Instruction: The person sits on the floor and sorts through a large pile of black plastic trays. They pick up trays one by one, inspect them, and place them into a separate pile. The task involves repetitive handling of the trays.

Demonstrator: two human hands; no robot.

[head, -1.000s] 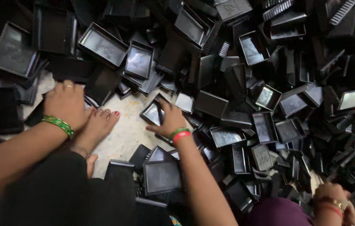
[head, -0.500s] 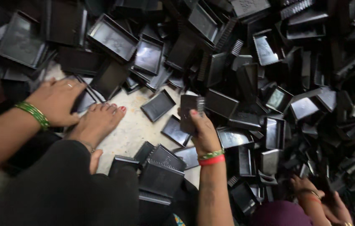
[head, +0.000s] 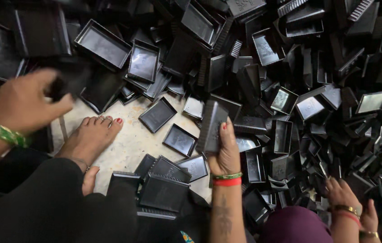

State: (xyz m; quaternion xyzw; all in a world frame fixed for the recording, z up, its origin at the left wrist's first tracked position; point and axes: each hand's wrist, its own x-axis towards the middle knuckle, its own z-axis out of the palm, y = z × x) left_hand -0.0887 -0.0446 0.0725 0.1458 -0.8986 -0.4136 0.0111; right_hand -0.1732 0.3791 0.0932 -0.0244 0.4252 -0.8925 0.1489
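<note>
My right hand (head: 225, 153), with a red and green bangle at the wrist, grips a black rectangular plastic tray (head: 211, 126) held upright above the floor. My left hand (head: 24, 102), wearing green bangles, reaches over the left part of the pile and closes on a dark tray (head: 67, 81) that is blurred by motion. My bare foot (head: 89, 137) with red toenails rests on the pale floor (head: 130, 141) between the two hands. A small stack of black trays (head: 164, 191) lies by my knee.
A deep heap of black plastic trays (head: 290, 81) covers the floor ahead and to the right. Another person's hands (head: 348, 202) with gold and red bangles work at the lower right, beside a purple garment (head: 290, 225).
My right hand has lifted a tray off the floor and drawn it nearer. My left hand has moved up and left onto a tray in the pile.
</note>
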